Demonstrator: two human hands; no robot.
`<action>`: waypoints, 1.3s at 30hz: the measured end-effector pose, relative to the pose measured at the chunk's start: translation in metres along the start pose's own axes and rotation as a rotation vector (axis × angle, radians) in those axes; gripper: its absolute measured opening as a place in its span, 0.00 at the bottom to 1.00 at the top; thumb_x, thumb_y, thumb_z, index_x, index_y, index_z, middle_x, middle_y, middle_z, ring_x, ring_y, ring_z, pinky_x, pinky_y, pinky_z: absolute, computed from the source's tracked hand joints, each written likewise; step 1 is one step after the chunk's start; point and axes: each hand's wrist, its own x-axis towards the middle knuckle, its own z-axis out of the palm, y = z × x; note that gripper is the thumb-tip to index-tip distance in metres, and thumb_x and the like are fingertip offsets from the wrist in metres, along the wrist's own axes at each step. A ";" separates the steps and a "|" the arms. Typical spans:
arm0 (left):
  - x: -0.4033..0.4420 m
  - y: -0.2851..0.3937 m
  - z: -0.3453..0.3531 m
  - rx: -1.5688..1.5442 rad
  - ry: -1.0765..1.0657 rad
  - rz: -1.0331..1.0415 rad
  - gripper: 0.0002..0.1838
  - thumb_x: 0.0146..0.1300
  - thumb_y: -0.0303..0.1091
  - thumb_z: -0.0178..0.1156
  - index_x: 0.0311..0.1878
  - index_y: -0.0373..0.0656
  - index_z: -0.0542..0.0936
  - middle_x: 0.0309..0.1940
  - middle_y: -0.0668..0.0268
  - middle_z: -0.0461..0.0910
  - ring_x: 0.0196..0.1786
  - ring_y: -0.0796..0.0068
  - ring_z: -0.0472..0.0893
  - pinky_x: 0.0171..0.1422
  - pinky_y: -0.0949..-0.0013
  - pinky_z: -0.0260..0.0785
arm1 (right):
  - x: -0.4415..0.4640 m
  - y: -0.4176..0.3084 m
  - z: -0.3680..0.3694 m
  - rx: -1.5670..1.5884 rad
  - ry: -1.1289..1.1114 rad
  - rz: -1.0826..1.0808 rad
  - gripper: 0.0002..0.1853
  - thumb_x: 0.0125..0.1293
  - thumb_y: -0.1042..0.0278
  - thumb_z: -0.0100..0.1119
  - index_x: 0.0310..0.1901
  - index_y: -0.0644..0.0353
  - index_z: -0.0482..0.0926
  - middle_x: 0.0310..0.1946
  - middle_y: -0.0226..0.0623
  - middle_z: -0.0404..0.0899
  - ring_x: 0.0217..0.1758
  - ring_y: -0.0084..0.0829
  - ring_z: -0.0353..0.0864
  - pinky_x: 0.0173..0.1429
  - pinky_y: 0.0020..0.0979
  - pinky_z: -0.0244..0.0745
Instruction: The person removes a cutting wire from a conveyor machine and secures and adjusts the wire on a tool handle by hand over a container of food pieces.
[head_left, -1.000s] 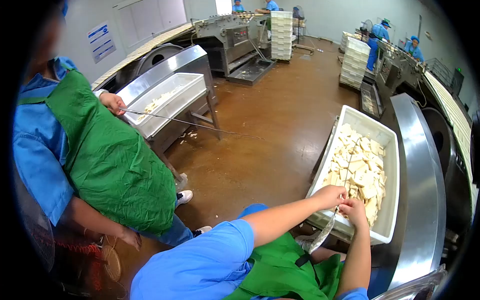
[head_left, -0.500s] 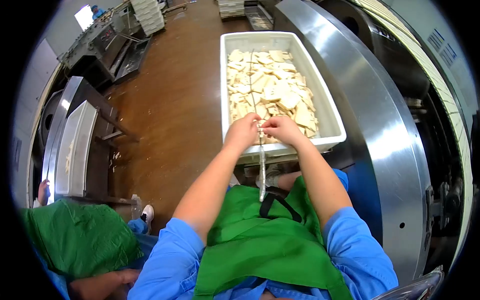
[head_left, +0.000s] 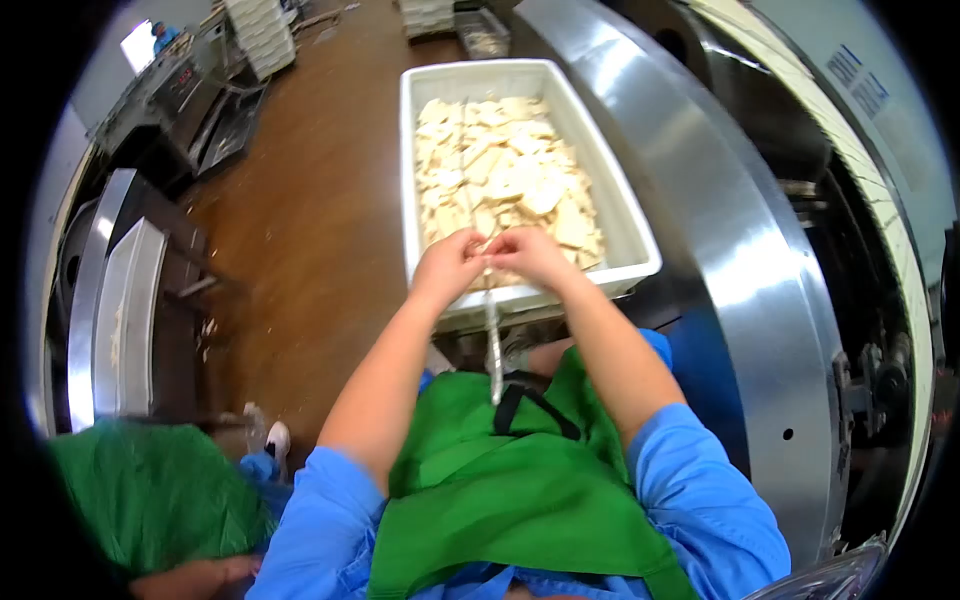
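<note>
My left hand [head_left: 450, 268] and my right hand [head_left: 532, 256] meet over the near end of a white tub [head_left: 628, 215], their fingers pinched together. Between them runs a long thin rod with a silvery, wrapped-looking handle [head_left: 494, 350] that hangs toward my green apron [head_left: 530, 470]. Its dark, narrow far part stretches over the pale flat pieces [head_left: 500, 165] heaped in the tub. Something small and whitish shows at the fingertips; its kind is too small to tell. My fingers partly hide the rod where they close on it.
A curved steel machine housing [head_left: 720, 220] runs along the right. At left, another person in a green apron [head_left: 150, 490] is beside a white tray [head_left: 130, 320] on a stand. Stacked white crates [head_left: 260, 35] and machinery [head_left: 170, 100] stand farther back on the brown wet floor [head_left: 300, 200].
The whole view has shifted, so the tub and hands appear farther left. My hands stay together at the rod, with fingers slightly rearranged. The other person's hand near the tray is out of sight.
</note>
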 end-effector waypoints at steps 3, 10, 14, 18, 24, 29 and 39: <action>0.005 -0.014 0.010 -0.054 0.003 0.027 0.18 0.57 0.39 0.66 0.48 0.39 0.79 0.39 0.59 0.84 0.42 0.67 0.83 0.47 0.65 0.73 | 0.001 0.001 0.001 -0.049 -0.008 -0.057 0.16 0.51 0.59 0.75 0.37 0.61 0.85 0.33 0.38 0.85 0.36 0.26 0.83 0.44 0.30 0.78; 0.004 -0.008 0.010 -0.127 0.015 0.047 0.11 0.57 0.27 0.63 0.44 0.39 0.79 0.24 0.67 0.77 0.27 0.80 0.74 0.33 0.74 0.66 | -0.010 -0.016 -0.009 0.178 -0.144 0.011 0.08 0.54 0.68 0.70 0.33 0.62 0.84 0.27 0.33 0.84 0.29 0.22 0.84 0.33 0.25 0.78; 0.006 -0.013 0.012 -0.258 -0.055 0.052 0.11 0.59 0.21 0.57 0.46 0.37 0.76 0.23 0.73 0.71 0.26 0.85 0.69 0.30 0.79 0.60 | -0.004 -0.010 -0.007 0.339 -0.233 0.114 0.07 0.57 0.68 0.68 0.34 0.61 0.81 0.27 0.33 0.83 0.29 0.24 0.83 0.32 0.26 0.78; 0.010 -0.019 0.012 -0.216 -0.073 0.053 0.11 0.59 0.21 0.56 0.46 0.37 0.76 0.22 0.73 0.71 0.26 0.85 0.69 0.30 0.78 0.60 | -0.002 -0.008 -0.006 0.342 -0.261 0.108 0.09 0.55 0.69 0.70 0.34 0.60 0.79 0.28 0.34 0.83 0.29 0.25 0.84 0.33 0.26 0.78; 0.007 -0.015 0.011 -0.233 -0.031 0.036 0.11 0.57 0.21 0.53 0.43 0.38 0.79 0.21 0.73 0.71 0.25 0.85 0.67 0.29 0.77 0.58 | 0.000 -0.005 -0.002 0.334 -0.291 0.105 0.09 0.52 0.73 0.72 0.33 0.59 0.79 0.27 0.34 0.82 0.29 0.26 0.83 0.34 0.26 0.78; 0.007 -0.016 0.011 -0.175 -0.022 0.019 0.13 0.55 0.23 0.53 0.43 0.39 0.79 0.21 0.72 0.71 0.25 0.82 0.68 0.29 0.75 0.59 | 0.002 -0.005 0.000 0.320 -0.335 0.113 0.08 0.51 0.75 0.70 0.32 0.61 0.79 0.27 0.34 0.82 0.29 0.25 0.83 0.33 0.26 0.79; 0.008 -0.017 0.010 0.022 0.173 0.094 0.12 0.59 0.25 0.52 0.45 0.40 0.79 0.31 0.52 0.77 0.35 0.55 0.78 0.41 0.58 0.69 | 0.003 -0.007 -0.004 -0.006 -0.143 0.112 0.10 0.58 0.69 0.64 0.41 0.62 0.85 0.28 0.36 0.84 0.29 0.23 0.82 0.36 0.28 0.79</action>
